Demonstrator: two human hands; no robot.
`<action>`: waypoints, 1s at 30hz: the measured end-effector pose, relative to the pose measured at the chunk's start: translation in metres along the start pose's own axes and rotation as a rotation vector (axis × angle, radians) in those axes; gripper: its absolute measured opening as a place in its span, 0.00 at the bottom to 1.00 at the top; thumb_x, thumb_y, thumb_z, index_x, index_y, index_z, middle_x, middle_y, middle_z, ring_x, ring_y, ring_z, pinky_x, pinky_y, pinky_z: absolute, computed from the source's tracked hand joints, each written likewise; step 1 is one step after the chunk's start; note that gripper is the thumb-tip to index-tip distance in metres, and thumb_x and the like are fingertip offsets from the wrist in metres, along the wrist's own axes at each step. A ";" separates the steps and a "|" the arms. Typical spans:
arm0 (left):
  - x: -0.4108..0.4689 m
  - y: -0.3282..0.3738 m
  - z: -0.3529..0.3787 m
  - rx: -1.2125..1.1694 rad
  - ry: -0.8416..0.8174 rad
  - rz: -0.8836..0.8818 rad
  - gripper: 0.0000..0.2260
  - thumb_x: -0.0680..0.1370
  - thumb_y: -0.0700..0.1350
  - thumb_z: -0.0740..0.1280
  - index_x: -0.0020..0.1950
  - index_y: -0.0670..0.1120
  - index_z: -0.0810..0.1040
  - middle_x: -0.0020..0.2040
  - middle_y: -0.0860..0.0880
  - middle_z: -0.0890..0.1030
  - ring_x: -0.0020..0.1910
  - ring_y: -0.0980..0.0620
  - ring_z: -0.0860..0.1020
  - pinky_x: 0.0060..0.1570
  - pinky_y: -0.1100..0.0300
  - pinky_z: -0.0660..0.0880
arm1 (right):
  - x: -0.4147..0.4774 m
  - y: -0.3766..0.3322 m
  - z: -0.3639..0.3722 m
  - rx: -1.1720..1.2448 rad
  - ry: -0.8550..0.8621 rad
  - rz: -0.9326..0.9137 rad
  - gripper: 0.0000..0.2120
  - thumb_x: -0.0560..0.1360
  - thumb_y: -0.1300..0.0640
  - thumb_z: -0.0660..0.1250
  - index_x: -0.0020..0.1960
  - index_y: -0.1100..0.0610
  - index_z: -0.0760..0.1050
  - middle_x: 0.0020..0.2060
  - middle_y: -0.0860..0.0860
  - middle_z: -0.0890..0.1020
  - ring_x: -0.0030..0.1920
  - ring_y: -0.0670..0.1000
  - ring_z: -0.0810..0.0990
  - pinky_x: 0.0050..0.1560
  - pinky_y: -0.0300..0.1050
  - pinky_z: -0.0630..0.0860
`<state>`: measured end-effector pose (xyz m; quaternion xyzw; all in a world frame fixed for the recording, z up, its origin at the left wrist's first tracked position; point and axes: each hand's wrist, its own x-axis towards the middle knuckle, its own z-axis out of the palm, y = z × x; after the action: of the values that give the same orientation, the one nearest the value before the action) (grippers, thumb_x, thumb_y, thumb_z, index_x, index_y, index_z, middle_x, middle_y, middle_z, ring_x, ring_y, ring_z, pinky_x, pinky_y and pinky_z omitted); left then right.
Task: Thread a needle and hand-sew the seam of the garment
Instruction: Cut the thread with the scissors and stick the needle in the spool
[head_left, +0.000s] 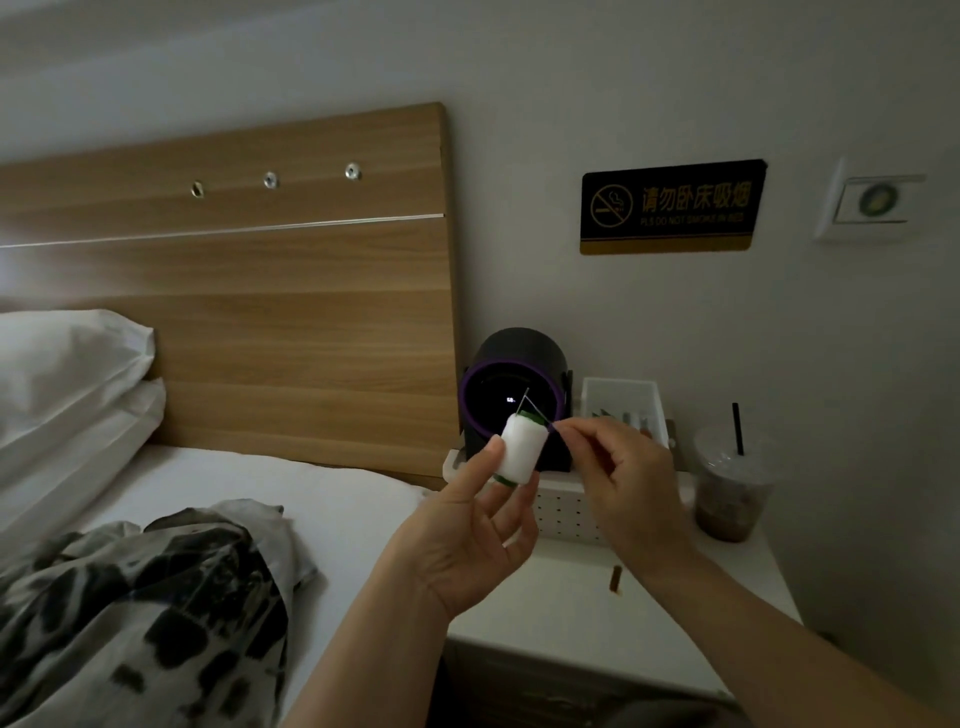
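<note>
Both hands are working a small white spool of thread with green ends (522, 448) above the bed's edge.
The left hand (467, 540) is gripping the tilted spool between thumb and fingers, while the right hand (623, 483) is pinching a thin strand (541, 415) beside its top; the black-and-white patterned fabric garment (145, 597) is lying crumpled on the white bed (337, 499).
</note>
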<state>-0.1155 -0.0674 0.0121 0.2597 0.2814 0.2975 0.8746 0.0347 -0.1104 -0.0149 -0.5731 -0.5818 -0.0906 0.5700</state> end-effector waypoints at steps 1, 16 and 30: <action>0.000 -0.001 0.000 -0.001 -0.019 -0.005 0.24 0.67 0.48 0.73 0.61 0.42 0.76 0.45 0.43 0.84 0.37 0.50 0.83 0.33 0.58 0.80 | 0.000 0.003 0.002 -0.038 0.031 -0.023 0.09 0.77 0.58 0.64 0.51 0.61 0.80 0.42 0.50 0.83 0.42 0.43 0.79 0.45 0.29 0.73; 0.007 0.015 -0.014 0.980 0.249 0.620 0.10 0.71 0.49 0.73 0.51 0.52 0.79 0.48 0.52 0.83 0.49 0.53 0.81 0.49 0.58 0.79 | 0.014 -0.019 0.003 -0.370 -0.586 -0.332 0.14 0.81 0.50 0.58 0.60 0.53 0.77 0.52 0.48 0.82 0.46 0.48 0.80 0.46 0.43 0.77; -0.001 0.016 -0.015 0.496 -0.255 0.253 0.12 0.68 0.44 0.72 0.51 0.45 0.83 0.50 0.46 0.84 0.47 0.51 0.83 0.46 0.62 0.79 | 0.056 -0.015 -0.034 0.220 -0.861 0.295 0.06 0.71 0.45 0.67 0.43 0.45 0.81 0.36 0.39 0.83 0.37 0.35 0.78 0.37 0.29 0.72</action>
<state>-0.1318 -0.0521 0.0117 0.5333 0.1987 0.2913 0.7689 0.0598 -0.1091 0.0477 -0.5711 -0.6838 0.2998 0.3410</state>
